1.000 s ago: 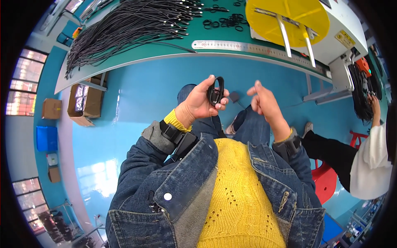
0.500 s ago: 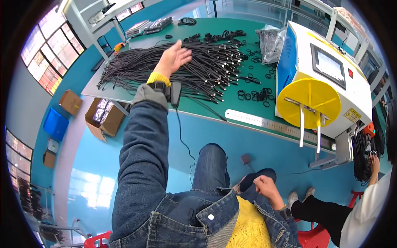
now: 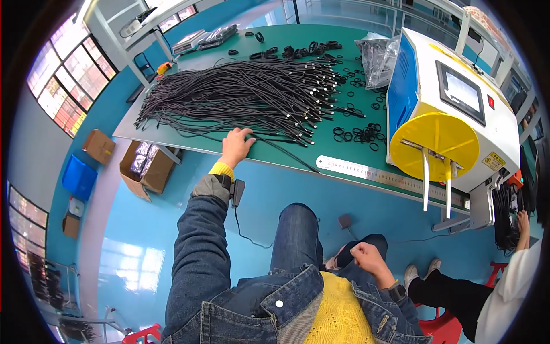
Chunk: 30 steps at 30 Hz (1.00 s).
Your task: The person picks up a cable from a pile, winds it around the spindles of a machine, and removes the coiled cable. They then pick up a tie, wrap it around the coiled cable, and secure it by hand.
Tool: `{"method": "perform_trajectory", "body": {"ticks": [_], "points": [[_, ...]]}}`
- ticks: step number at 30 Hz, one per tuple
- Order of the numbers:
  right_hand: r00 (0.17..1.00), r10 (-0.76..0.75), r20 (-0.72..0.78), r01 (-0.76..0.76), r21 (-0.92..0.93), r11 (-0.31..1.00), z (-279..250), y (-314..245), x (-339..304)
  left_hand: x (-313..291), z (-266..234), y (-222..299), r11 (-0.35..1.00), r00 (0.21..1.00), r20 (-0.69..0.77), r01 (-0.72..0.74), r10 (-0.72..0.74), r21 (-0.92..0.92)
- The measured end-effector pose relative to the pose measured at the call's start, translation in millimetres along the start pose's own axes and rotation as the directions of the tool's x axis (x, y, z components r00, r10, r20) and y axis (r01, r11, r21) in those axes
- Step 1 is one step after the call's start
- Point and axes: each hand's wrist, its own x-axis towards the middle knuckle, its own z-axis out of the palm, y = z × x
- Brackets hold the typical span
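Note:
A wide bundle of black cables [image 3: 229,92], with pale connector ends toward the right, lies across the green-topped table. At its near edge my left hand [image 3: 236,147] reaches down with bent fingers onto a single black cable [image 3: 286,153]. This cable runs from my thumb toward the ruler, and my fingers look closed on it, though the grip is partly hidden. Over my lap, away from the table, my right hand [image 3: 369,257] is curled into a fist with nothing showing in it.
A metal ruler [image 3: 366,172] lies along the front edge, below small black rings [image 3: 360,134]. On the right stands a white machine [image 3: 458,74] with a yellow disc [image 3: 438,146] and two prongs. Cable coils [image 3: 298,53] and a plastic bag [image 3: 375,60] lie farther back. A co-worker's hand [image 3: 522,222] holds cables.
My left hand has come back from above the bundle to the near cable, and its stretched fingers have bent. The coil near the table's far edge has shifted. My right hand has stayed put.

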Motion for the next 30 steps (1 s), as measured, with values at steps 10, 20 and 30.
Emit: {"method": "perform_trajectory", "body": {"ticks": [10, 20, 30], "points": [[0.998, 0.005, -0.061, -0.005, -0.001, 1.0, -6.5, -6.2, -15.2, -37.9, -41.5, 30.0, 0.973, 0.969, -0.091, -0.231, 0.231, 0.001], [0.869, -0.46, -0.182, 0.466, -0.016, 0.885, -4.0, -73.4, -17.1, 1.3, -88.8, 156.4, 0.718, 0.974, -0.225, -0.179, 0.032, -0.673], [0.243, -0.86, -0.448, 0.398, -0.763, 0.51, -30.3, -93.5, -73.6, -107.0, -118.5, 230.0, 0.659, 0.835, -0.007, -0.44, 0.551, -0.611]]}}
